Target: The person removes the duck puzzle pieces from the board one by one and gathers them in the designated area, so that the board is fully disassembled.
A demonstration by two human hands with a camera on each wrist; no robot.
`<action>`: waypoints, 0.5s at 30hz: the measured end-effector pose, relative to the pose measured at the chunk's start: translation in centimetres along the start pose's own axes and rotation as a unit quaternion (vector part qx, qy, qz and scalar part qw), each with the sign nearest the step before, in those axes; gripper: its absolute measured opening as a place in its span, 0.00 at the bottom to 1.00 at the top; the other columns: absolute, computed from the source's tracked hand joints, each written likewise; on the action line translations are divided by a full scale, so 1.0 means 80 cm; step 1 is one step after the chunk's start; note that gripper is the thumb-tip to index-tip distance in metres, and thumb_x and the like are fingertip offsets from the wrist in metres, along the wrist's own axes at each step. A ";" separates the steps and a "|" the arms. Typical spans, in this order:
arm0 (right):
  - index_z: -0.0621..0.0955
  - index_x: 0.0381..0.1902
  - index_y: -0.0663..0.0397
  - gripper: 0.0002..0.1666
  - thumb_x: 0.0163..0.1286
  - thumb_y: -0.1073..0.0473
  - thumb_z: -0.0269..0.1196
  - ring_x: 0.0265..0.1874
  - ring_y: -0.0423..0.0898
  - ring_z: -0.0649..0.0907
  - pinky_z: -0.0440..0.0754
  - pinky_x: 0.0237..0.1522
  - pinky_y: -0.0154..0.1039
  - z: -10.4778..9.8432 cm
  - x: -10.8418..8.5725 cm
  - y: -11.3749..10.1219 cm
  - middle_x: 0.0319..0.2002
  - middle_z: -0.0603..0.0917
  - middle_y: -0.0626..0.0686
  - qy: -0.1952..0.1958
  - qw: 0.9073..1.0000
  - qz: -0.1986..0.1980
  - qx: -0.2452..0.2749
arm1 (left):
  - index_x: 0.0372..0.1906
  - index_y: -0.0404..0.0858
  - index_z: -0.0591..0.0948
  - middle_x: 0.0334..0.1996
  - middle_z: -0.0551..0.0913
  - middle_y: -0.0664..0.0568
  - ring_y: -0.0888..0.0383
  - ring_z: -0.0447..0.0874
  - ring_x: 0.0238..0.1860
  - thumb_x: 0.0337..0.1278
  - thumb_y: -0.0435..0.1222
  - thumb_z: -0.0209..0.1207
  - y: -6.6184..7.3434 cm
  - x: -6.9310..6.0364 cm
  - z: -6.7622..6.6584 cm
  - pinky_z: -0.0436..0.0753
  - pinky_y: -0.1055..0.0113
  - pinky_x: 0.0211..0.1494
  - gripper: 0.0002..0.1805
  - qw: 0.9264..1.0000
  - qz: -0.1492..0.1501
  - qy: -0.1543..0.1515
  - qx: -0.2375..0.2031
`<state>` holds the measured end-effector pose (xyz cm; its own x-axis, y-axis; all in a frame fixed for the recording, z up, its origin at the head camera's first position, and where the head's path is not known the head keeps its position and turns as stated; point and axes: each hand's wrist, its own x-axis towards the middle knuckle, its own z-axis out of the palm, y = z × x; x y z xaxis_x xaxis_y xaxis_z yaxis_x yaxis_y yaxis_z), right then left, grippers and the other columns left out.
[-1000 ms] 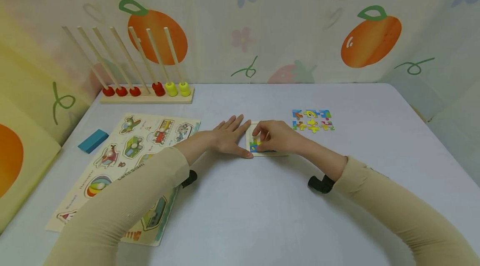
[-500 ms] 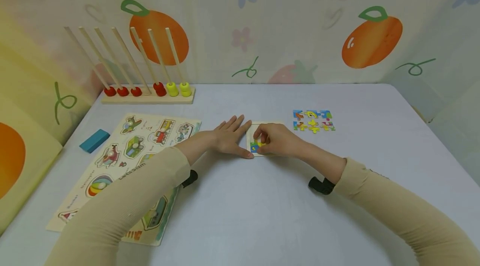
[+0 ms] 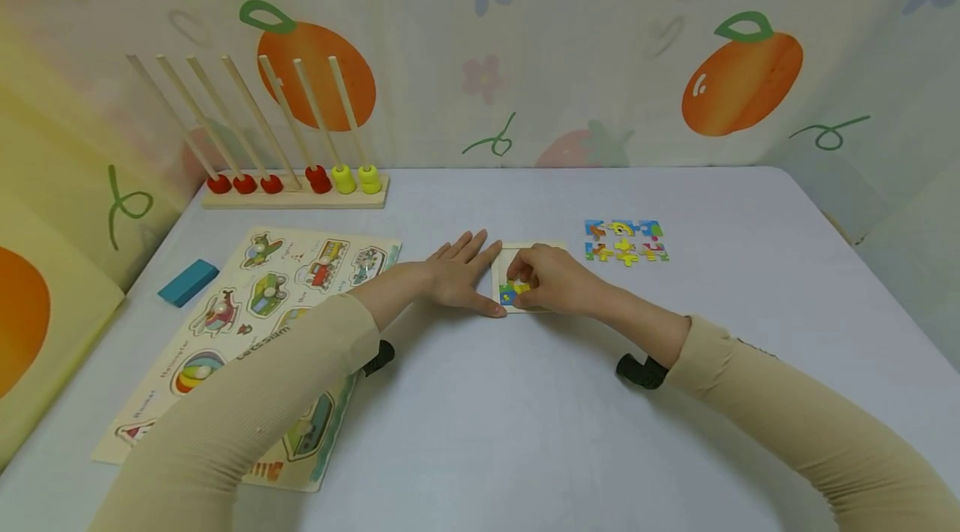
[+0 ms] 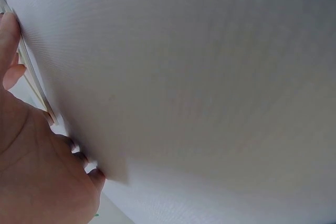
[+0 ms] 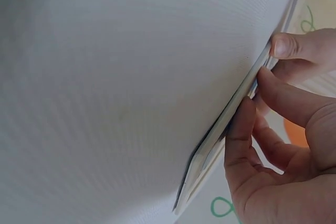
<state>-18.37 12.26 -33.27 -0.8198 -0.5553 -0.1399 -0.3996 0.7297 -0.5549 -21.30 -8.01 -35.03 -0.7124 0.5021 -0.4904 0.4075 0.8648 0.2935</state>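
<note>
In the head view, a small wooden puzzle frame lies between the hands, with blue, green and yellow pieces at its lower left. The left hand rests at the frame's left edge, fingers spread and thumb at the lower left corner. Over the frame, the right hand has curled fingers, thumb and forefinger on either side of a piece that they mostly hide. The right wrist view shows the right hand with thumb and fingertips down at the frame; the left thumb touches its far end.
Several loose puzzle pieces lie in two rows right of the frame. On the left are a large picture board partly under the left forearm, a teal block and a rack with upright pegs and red and yellow beads.
The right hand has shifted slightly over the frame, its fingertips a little lower and to the right. The left hand has stayed put.
</note>
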 end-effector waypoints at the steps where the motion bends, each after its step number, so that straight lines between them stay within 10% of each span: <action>1: 0.81 0.47 0.59 0.18 0.61 0.62 0.71 0.41 0.47 0.79 0.79 0.47 0.39 0.000 0.000 0.000 0.42 0.82 0.56 0.000 1.000 0.000 0.000 | 0.80 0.52 0.32 0.80 0.23 0.50 0.49 0.20 0.81 0.56 0.68 0.55 0.000 -0.001 0.000 0.34 0.45 0.83 0.60 1.000 0.001 0.000 0.000; 15: 0.75 0.45 0.57 0.20 0.58 0.63 0.73 0.39 0.47 0.79 0.80 0.44 0.37 0.001 0.001 -0.002 0.39 0.82 0.54 0.004 1.000 -0.003 0.023 | 0.80 0.52 0.32 0.80 0.23 0.51 0.49 0.20 0.81 0.56 0.68 0.54 0.002 -0.004 -0.001 0.33 0.45 0.83 0.60 1.000 0.001 -0.001 -0.007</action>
<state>-18.37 12.09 -33.27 -0.8208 -0.5564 -0.1293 -0.3855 0.7066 -0.5934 -21.07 -8.00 -34.75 -0.7104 0.5043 -0.4910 0.4011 0.8633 0.3064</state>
